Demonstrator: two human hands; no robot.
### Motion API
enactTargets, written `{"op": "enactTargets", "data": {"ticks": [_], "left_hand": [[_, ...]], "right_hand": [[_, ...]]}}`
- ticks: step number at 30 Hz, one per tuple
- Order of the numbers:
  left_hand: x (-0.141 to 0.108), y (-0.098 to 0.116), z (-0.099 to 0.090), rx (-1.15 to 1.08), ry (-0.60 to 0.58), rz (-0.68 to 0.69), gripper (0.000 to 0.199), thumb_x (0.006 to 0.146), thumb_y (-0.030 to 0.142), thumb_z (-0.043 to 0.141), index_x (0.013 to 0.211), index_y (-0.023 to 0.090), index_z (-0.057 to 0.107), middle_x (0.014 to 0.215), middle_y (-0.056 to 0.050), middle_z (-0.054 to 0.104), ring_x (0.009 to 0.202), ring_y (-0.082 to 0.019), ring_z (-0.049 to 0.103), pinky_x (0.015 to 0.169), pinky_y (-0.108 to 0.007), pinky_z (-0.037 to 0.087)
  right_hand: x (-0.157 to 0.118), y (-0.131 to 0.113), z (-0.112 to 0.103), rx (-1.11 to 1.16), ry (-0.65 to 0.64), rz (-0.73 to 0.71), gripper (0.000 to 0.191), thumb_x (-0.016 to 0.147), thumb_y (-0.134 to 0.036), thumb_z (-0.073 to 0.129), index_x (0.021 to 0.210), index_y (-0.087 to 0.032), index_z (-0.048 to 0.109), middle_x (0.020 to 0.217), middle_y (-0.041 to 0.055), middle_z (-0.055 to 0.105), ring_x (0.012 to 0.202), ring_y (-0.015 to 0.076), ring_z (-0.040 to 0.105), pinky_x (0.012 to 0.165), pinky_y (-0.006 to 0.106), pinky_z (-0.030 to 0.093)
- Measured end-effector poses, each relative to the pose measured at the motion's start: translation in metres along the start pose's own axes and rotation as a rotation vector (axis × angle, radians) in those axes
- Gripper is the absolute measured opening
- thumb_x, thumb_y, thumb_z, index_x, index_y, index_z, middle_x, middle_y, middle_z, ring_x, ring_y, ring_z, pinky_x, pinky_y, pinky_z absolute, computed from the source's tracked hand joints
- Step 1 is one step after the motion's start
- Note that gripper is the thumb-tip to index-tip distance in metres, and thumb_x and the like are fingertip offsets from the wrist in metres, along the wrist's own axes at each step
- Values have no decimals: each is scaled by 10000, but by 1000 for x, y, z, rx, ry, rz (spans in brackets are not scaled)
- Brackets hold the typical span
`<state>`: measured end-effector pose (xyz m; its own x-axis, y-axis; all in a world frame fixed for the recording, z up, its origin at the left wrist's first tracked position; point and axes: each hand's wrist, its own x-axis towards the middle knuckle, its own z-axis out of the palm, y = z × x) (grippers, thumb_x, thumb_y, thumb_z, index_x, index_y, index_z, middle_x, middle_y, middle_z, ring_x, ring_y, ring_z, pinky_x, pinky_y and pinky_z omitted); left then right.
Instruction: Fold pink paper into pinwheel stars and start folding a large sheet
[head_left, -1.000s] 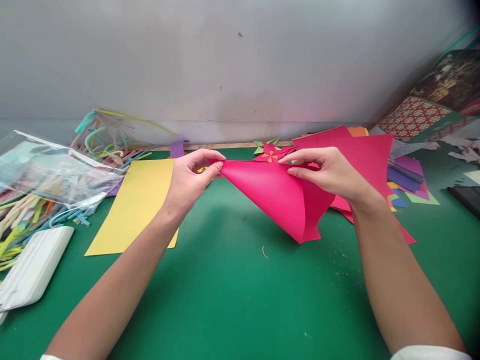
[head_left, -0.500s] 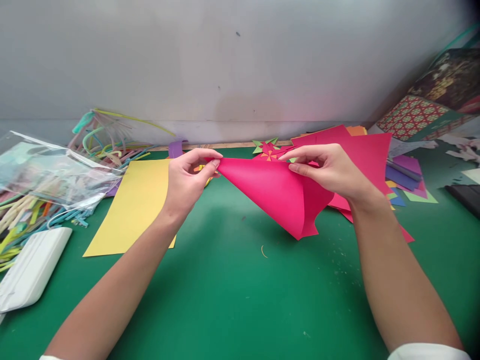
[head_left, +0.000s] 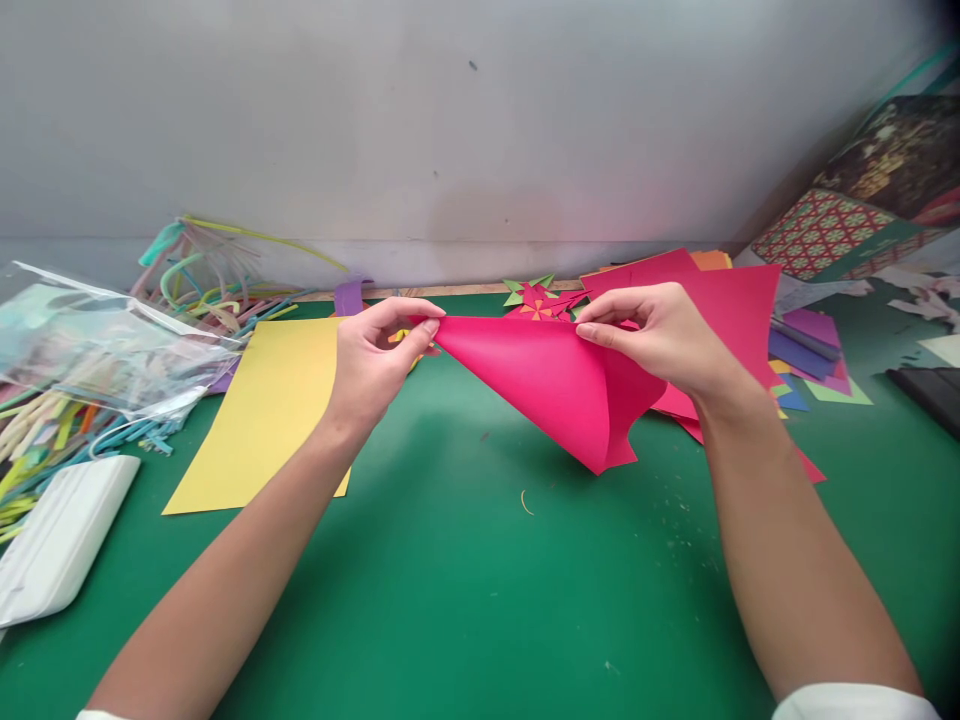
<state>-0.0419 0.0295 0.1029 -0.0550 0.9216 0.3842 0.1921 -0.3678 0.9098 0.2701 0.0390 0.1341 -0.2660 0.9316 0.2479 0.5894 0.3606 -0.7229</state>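
A sheet of pink-red paper [head_left: 544,385], folded over on itself with its sides hanging down, is held above the table. My left hand [head_left: 375,355] pinches its pointed left corner between thumb and fingers. Along the top folded edge, my right hand [head_left: 649,330] grips the paper with thumb and forefinger. Part of the paper's right side is hidden behind that hand. Partly behind my left hand and forearm, a yellow sheet [head_left: 255,415] lies flat on the green table [head_left: 480,600].
Colourful pipe cleaners [head_left: 82,430] and a clear plastic bag [head_left: 112,345] crowd the left, by a white packet [head_left: 64,540]. Paper stars [head_left: 536,305] and red sheets [head_left: 735,310] lie at the back right. A patterned box [head_left: 825,235] leans near the wall [head_left: 337,120].
Both hands keep hold of the paper. The right hand has shifted very slightly, its fingertips closer together on the top edge; the view has moved a little.
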Motion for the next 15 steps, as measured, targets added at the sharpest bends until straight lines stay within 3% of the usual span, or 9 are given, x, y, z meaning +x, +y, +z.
{"op": "enactTargets", "data": {"ticks": [7,10,15], "left_hand": [[1,-1,0,3,-7,-9,147,844,348,779,930,229,787,925,-31,742,820,-174,712,730,-307,665],[1,-3,-1,10,-6,13,164,850,362,775,934,221,781,926,-32,737,810,-166,708,721,-298,664],[1,-5,-2,17,-6,42,253,855,336,776,1083,228,752,836,-9,708,728,-144,699,685,-273,644]], "right_hand": [[0,1,0,-5,7,-21,231,886,-499,713,906,-291,810,937,47,800,931,306,733,803,446,590],[-1,-1,1,26,26,-65,225,894,-488,713,1000,-318,814,985,33,807,923,288,736,795,435,596],[-1,-2,3,87,50,-131,232,893,-422,741,1098,-348,819,994,14,814,916,263,745,800,421,603]]}}
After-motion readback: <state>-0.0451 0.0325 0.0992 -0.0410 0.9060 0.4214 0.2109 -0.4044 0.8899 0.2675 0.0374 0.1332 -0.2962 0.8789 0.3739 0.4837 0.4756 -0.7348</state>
